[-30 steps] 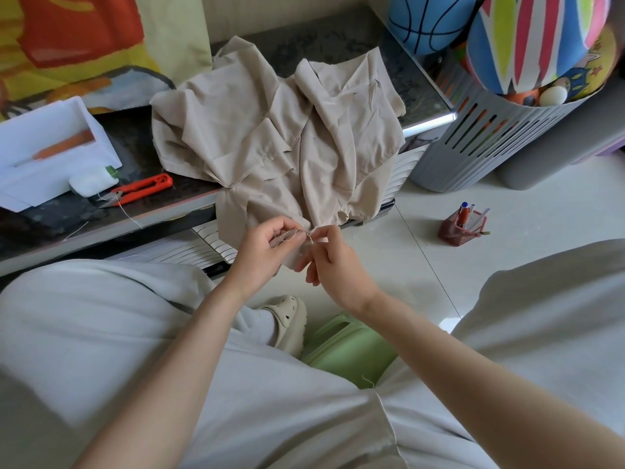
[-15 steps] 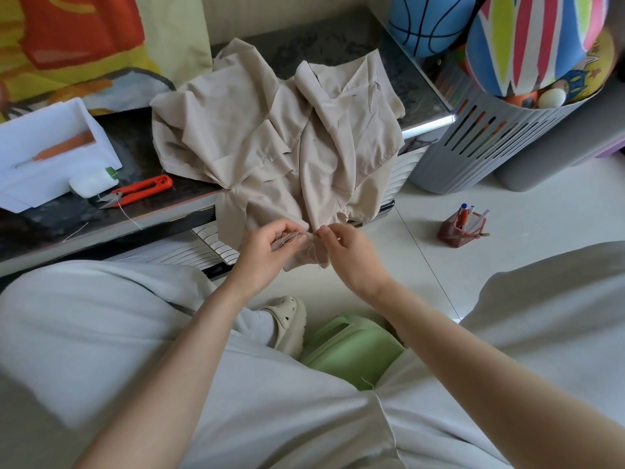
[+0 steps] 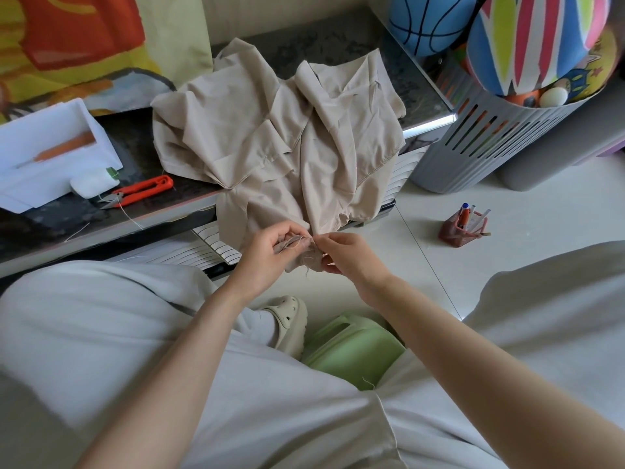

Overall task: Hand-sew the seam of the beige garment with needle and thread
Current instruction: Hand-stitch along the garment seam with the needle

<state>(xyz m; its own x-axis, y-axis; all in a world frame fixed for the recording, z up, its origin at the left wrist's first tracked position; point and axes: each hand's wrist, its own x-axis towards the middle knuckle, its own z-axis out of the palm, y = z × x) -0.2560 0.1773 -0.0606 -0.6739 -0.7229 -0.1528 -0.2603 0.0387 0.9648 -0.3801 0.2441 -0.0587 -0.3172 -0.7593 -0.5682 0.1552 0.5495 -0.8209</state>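
One beige garment is draped off the worktop. Its hanging edge is gripped by the left hand and pinched by the right hand (two hands; the needle cannot be made out).

Counter: low, dark marbled top, bright metal edge
- beige garment crumpled across middle, lower part hanging over front edge
- white box at left end
- small white case touching box
- red snips just beside case
- loose thread trailing from snips toward front edge

Floor: pale tile
- grey slotted basket at counter's right end
- red mesh pen holder near basket
- green stool
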